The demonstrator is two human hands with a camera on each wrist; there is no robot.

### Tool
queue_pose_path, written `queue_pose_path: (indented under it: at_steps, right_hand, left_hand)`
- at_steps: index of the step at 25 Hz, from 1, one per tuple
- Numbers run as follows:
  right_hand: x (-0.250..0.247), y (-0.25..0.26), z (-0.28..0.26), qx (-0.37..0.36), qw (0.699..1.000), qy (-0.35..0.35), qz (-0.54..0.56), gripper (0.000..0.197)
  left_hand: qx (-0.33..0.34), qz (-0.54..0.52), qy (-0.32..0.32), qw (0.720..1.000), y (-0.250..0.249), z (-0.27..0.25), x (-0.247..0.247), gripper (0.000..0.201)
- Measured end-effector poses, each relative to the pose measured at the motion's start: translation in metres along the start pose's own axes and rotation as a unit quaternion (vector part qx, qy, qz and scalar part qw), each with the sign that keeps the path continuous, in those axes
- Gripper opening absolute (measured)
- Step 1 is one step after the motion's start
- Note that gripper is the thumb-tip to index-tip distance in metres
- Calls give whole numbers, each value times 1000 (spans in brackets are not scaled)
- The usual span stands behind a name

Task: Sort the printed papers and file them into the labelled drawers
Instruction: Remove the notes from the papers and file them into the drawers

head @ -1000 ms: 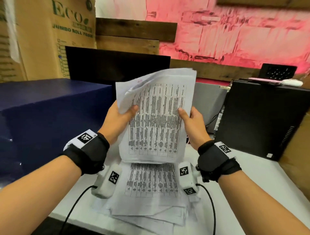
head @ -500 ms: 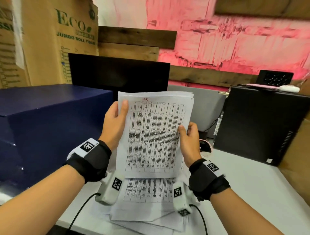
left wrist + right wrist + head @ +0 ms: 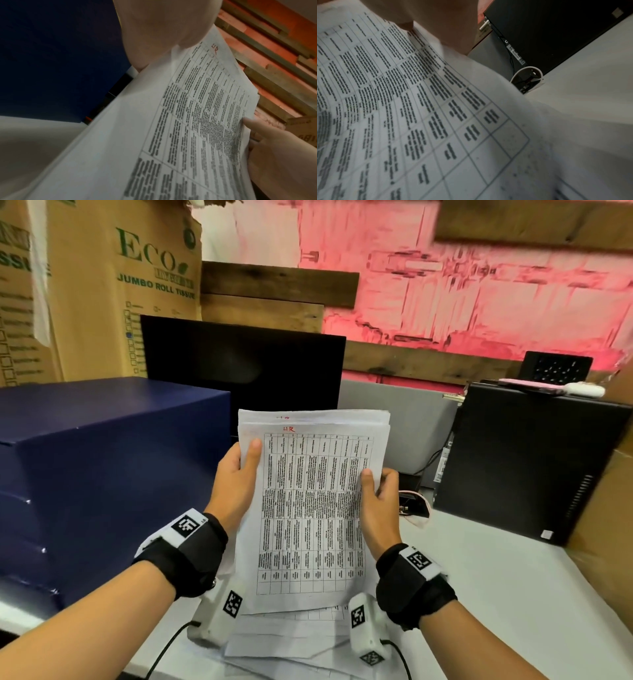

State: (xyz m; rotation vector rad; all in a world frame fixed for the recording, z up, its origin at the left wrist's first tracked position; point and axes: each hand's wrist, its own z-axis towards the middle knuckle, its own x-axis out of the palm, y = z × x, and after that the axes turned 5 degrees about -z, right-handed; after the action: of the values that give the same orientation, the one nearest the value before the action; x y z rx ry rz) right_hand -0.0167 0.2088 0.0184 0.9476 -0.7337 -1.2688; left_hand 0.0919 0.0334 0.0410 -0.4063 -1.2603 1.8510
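We have the held stack of papers [image 3: 313, 508] upright at the centre of the head view, its lower edge just above the loose sheets [image 3: 291, 635] lying at the bottom centre on the bench [image 3: 496, 594]. Our left hand [image 3: 236, 484] grips the stack's left edge, thumb laid on the front page; our right hand [image 3: 380, 505] pinches the right edge, thumb in front, the other fingers behind.

The step in hand looks to be reading the red "UR" mark [image 3: 288, 429] at the top margin to decide where this page goes. To do it well, we should keep both thumbs clear of that mark and hold the edges squared, since the back sheets already stick up above the front one. Peeling off one page calls for a light slide of the right thumb, or several may come away together.

Room is tight: the blue box [image 3: 102, 474] fills the left, the dark monitor [image 3: 246, 371] stands behind, the black computer case [image 3: 527, 463] is at right. Open bench lies at lower right. We see no labelled drawers in any view.
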Motion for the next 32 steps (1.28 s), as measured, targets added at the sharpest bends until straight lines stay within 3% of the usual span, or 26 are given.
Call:
queue_pose_path:
  at_steps: [3,6,10,13,17,20,23,26,30,32]
  right_hand:
    - [2,15,8,-42,999,-29,-12,20]
    - [4,25,18,-61,996,-60,-12,22]
    - [0,7,7,-29,999,-31,-10,21]
    - [-6,-7,0,5,1000,1,-14,22]
    - [-3,4,4,-16,1000,-11,-8,20]
    - [-1,16,13,-53,998,-35,2,20]
    - [-7,16,18,-48,998,23,-13,22]
    - [-13,-1,21,7,990,128,-56,23]
    - [-17,-12,21,2,990,132,-43,15]
    - [-20,-11,20,-18,988,138,-70,13]
  left_hand:
    - [37,6,-29,999,-16,10,5,34]
    - [70,-6,-11,997,-28,22,8,37]
    - [3,51,54,997,0,10,-4,46]
    - [-40,66,51,996,15,-4,-8,40]
    - [-40,19,29,999,7,-3,-3,33]
    - [-3,4,-4,1000,-11,5,3,26]
    - [16,-27,-27,999,-20,14,-1,22]
    - [-23,-103,-60,993,-14,18,-10,30]
    - [-120,-87,-15,989,-1,15,-14,33]
    - [-131,-53,-15,990,2,15,-18,36]
